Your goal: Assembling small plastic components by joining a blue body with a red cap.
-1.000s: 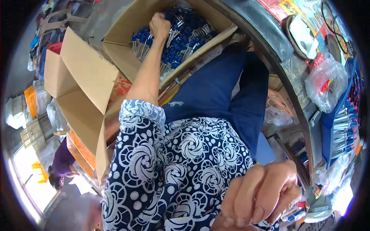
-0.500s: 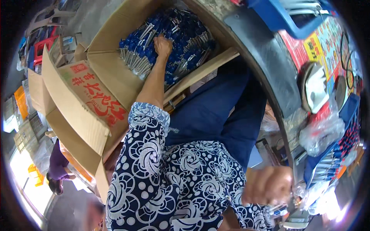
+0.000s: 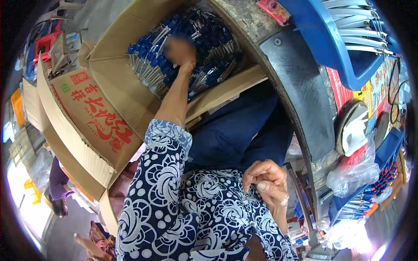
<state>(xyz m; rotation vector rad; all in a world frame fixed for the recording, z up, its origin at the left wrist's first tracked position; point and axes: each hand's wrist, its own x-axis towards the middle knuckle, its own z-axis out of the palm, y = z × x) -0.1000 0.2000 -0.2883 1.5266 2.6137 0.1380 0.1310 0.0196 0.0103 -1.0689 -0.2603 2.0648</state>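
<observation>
Inside a big open cardboard box [image 3: 143, 30], at the upper middle, lies a dense heap of small pieces [image 3: 209, 35] with blue parts and slim silvery metal ends. My left hand [image 3: 179, 51] reaches into the box and rests on or just over this heap. Its fingers are smeared, so whether they hold a piece is hidden. My right hand [image 3: 267, 182] is raised in front of my patterned shirt, near my lap. Its fingers are loosely curled, thumb apart from them, and nothing shows between them.
To the right runs a workbench with a dark metal plate [image 3: 298, 93]. A blue tray [image 3: 322, 35] of curved silvery pieces overhangs it. Farther along are a round block [image 3: 344, 126], a plastic bag [image 3: 355, 174] and another blue tray [image 3: 335, 209]. A person in purple [image 3: 58, 182] is at the left.
My right hand has come left and up toward my lap, its closed fingers loosening. My left hand stays at the heap, now more blurred. The view has shifted, showing more of the bench.
</observation>
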